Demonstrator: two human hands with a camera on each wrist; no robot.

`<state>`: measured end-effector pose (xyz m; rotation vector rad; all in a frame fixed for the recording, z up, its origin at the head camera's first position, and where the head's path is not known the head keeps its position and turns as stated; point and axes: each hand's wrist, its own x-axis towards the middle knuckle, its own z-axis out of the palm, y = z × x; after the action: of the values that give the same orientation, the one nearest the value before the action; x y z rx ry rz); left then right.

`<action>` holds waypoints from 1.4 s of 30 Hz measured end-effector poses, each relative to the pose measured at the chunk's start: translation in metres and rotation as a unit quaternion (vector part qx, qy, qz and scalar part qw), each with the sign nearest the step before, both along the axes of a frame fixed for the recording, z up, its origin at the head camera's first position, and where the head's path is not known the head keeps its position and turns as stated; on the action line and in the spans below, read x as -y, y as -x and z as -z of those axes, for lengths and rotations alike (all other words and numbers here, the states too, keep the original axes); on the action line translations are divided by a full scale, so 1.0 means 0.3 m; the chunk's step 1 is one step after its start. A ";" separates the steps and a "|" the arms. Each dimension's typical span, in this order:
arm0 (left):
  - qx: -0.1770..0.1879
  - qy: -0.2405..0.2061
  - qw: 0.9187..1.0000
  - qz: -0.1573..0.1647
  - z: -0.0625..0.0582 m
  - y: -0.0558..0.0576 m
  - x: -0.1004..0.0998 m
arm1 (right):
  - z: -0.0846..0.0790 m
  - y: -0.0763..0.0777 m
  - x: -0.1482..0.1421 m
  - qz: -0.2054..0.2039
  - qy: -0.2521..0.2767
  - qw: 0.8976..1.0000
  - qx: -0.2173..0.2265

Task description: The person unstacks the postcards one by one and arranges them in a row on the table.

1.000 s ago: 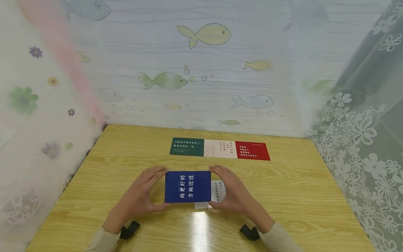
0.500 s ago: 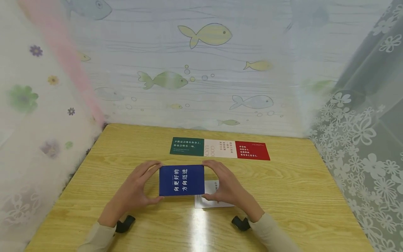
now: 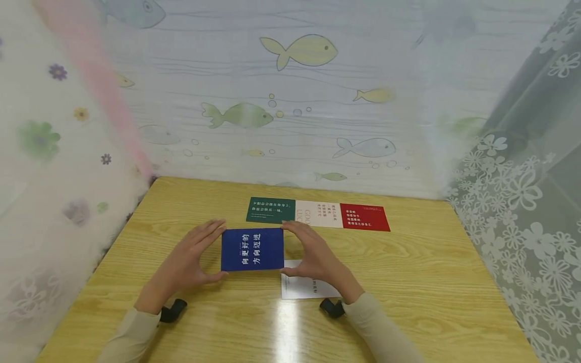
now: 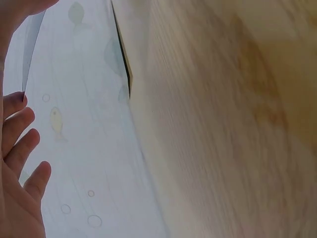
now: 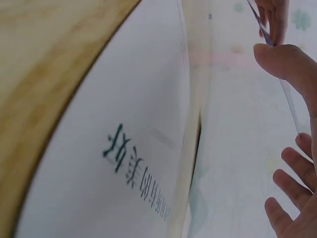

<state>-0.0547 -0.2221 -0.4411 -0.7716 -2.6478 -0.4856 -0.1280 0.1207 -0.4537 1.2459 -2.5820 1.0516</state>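
Note:
A dark blue card (image 3: 252,249) with white Chinese characters is held above the table between both hands. My left hand (image 3: 183,262) pinches its left end by the corners, thumb at the near one and a finger at the far one. At the right end my right hand (image 3: 315,252) grips the corners the same way. Edge-on, the card looks like a thin sliver in both wrist views. Below my right hand a white card (image 3: 301,288) with dark characters lies on the table, partly covered by the hand; the right wrist view shows its lettering close up.
Toward the back of the wooden table (image 3: 417,282) lie a green card (image 3: 270,209), a cream card (image 3: 317,214) and a red card (image 3: 365,217), side by side in a row. Fish-printed sheeting (image 3: 254,151) hangs behind; a flowered lace curtain (image 3: 522,201) borders the right.
Both hands have carried the blue card left and away from the body. More of the white card shows now. The row of cards has stayed in place.

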 end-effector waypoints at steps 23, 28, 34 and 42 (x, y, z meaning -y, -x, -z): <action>0.086 0.019 0.996 -0.030 0.035 0.117 0.103 | 0.036 0.122 0.124 -0.002 -0.099 0.995 -0.014; 0.120 0.008 0.992 -0.027 0.035 0.146 0.121 | 0.029 0.139 0.146 -0.001 -0.123 0.992 0.003; 0.136 0.007 0.990 -0.024 0.041 0.183 0.146 | 0.016 0.149 0.180 0.019 -0.150 0.988 0.025; 0.166 0.006 0.985 -0.039 0.048 0.219 0.182 | 0.013 0.175 0.230 0.044 -0.164 0.984 0.057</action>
<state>-0.1204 -0.2766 -0.4556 -0.6337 -2.9757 -0.6247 -0.1805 0.0519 -0.4576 1.1465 -2.9596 0.7214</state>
